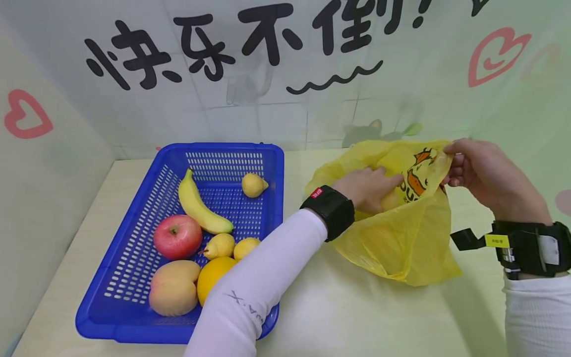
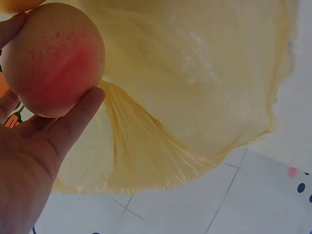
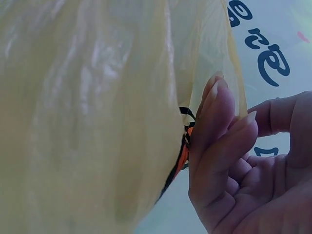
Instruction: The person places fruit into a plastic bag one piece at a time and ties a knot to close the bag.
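Inside the mouth of a yellow plastic bag (image 1: 383, 248), my left hand (image 1: 369, 188) holds a peach (image 2: 58, 58) with a red blush. Thumb and fingers wrap its sides in the left wrist view, while in the head view most of the fruit is hidden by the hand and the bag. My right hand (image 1: 486, 173) pinches the bag's right rim between thumb and fingers, keeping that side raised. A cartoon print with black letters shows on the bag near the right hand.
Left of the bag stands a blue plastic basket (image 1: 280, 198). In it lie a banana (image 1: 200, 206), a red apple (image 1: 177, 236), another peach (image 1: 174, 287), an orange (image 1: 214, 277) and several small yellow pears (image 1: 253, 185). My left forearm crosses over its right rim. A printed wall rises behind.
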{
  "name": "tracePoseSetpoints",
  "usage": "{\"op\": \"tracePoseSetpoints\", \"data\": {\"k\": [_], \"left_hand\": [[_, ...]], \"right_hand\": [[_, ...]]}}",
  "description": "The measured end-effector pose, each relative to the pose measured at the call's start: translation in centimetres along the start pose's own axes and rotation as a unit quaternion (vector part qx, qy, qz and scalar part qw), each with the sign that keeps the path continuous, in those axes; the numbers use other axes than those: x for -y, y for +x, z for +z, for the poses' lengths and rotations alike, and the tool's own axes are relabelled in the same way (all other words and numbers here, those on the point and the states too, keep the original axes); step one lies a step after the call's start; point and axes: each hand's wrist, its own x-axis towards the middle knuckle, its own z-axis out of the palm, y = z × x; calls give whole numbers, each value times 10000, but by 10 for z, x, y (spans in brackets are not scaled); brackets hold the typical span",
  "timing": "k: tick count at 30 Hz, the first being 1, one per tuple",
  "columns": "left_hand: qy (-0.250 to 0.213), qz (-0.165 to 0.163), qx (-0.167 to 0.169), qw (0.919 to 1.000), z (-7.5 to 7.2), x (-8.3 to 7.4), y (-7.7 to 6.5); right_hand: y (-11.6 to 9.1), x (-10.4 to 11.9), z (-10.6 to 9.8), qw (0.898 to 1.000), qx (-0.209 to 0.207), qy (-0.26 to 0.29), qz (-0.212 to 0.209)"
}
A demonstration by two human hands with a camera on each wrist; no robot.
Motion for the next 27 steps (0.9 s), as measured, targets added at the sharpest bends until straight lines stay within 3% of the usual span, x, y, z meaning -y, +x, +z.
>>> {"op": "tracePoseSetpoints", "data": {"k": [4,16,27], "left_hand": [[49,-80,109,9999,4,-3,0],[66,-116,136,9998,13,-3,-9],[-299,-255,617,9973,11,1,-12]], "right_hand": [[1,-1,0,9994,-130,-309,49],[2,-2,-2,9997,-15,-245,6],[1,-2,-2,9994,-121,-308,98]]}}
